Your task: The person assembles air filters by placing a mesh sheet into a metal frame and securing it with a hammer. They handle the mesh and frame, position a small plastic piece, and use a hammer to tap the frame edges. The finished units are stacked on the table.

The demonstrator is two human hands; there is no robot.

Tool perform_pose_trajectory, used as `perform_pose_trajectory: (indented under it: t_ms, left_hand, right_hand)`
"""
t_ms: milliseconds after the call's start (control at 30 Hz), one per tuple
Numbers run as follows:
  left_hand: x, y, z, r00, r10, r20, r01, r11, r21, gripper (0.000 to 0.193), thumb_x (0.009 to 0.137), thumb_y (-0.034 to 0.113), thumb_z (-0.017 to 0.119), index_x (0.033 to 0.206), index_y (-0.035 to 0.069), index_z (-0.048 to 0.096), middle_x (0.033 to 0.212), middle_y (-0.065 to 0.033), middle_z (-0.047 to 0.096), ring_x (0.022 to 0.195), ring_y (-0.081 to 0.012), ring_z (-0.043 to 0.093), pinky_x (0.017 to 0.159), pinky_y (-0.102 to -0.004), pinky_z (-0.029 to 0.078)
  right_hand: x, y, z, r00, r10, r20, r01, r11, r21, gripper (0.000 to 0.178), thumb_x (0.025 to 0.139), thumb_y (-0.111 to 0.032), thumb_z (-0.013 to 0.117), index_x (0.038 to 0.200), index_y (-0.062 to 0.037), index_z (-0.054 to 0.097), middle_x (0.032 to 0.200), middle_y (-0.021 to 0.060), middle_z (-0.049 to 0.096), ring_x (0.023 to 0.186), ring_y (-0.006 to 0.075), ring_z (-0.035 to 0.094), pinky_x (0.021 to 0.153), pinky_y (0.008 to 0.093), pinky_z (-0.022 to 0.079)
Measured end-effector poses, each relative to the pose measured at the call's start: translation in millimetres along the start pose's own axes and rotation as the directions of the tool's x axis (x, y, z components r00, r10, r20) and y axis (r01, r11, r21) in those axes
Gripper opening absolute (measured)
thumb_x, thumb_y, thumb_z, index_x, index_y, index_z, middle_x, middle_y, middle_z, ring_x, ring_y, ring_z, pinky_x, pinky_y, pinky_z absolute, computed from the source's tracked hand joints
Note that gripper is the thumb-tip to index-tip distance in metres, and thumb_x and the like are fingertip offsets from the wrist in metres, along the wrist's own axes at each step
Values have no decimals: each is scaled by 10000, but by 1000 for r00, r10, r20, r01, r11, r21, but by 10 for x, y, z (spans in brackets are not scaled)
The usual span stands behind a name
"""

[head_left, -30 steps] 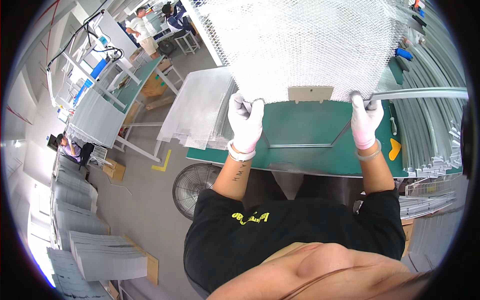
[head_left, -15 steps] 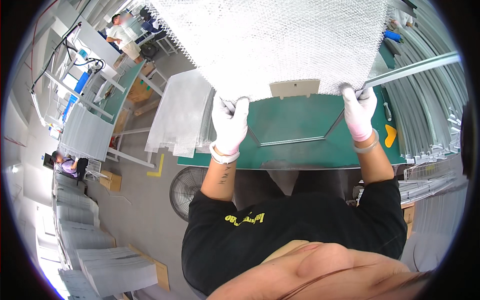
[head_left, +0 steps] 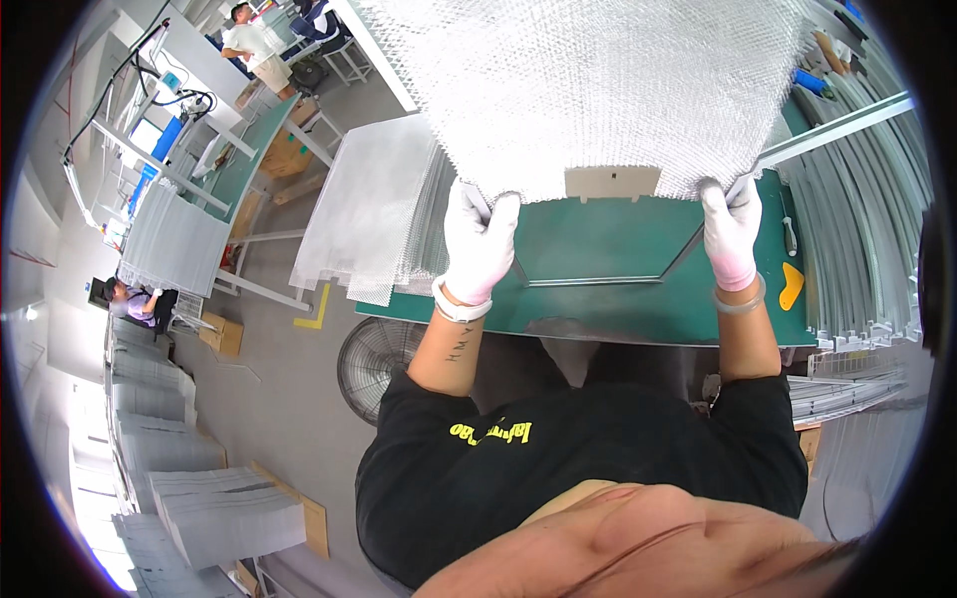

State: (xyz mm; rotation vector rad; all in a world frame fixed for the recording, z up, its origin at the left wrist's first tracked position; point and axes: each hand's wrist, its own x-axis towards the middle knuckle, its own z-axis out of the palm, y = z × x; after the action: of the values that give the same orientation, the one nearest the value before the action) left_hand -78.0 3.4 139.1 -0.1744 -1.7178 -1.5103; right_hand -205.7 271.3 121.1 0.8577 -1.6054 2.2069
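Note:
A large silvery metal mesh sheet with a zigzag edge is raised over the green table. My left hand, in a white glove, is closed on its near left corner, thumb on top. At the near right corner my gloved right hand grips it likewise. Grey metal strips show beside the thumbs; how they join the sheet is hidden. A beige rectangular plate sits at the middle of the sheet's near edge. Below, the near side of a thin metal frame shows; its far part is covered.
A screwdriver and a yellow angled tool lie right of my right hand. Long metal profiles are stacked along the right. More mesh sheets are piled at left. A fan stands on the floor; co-workers are farther off.
The whole view has shifted slightly, so my hands and the mesh sheet appear a little farther right. A white bar now shows along the sheet's left edge. Both grips stay the same.

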Motion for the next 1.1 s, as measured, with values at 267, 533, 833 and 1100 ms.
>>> perform_pose_trajectory:
  t_ms: [267, 533, 833, 1100]
  left_hand:
    - [-525, -531, -75, 995, -5, 100, 9, 999, -43, 564, 950, 162, 618, 1402, -61, 364, 1329, -122, 529, 1229, -183, 493, 1039, -336, 396]
    - [74, 58, -269, 984, -145, 103, 169, 942, -289, 297, 898, 66, 634, 1169, 26, 519, 1116, -55, 596, 954, -98, 557, 848, -275, 471]
    - [159, 110, -58, 995, 87, -56, -87, 996, 4, 155, 884, -13, 621, 1017, 43, 566, 872, 7, 604, 630, -4, 440, 568, -178, 375]
    - [-86, -133, -187, 997, 45, 56, -50, 994, 101, 259, 878, 31, 632, 1128, -33, 611, 952, -46, 673, 678, -65, 528, 603, -229, 437]
  right_hand:
    - [-418, 451, -117, 989, 72, 132, -62, 995, -78, 287, 940, -81, 592, 1201, 34, 559, 1048, 41, 652, 942, 87, 578, 848, 259, 474]
    - [59, -361, 67, 998, 66, 11, -66, 998, -8, 146, 903, -34, 611, 1032, 26, 575, 783, -23, 563, 681, 43, 469, 626, 223, 417]
    - [110, -271, 176, 975, -27, -219, -33, 963, -266, 288, 887, -92, 720, 755, -85, 464, 655, -71, 451, 591, 13, 371, 515, 195, 331]
    - [57, -104, 72, 995, 96, -39, -98, 994, -40, 135, 953, -76, 620, 1060, -1, 587, 949, -9, 624, 846, 52, 534, 776, 223, 440]
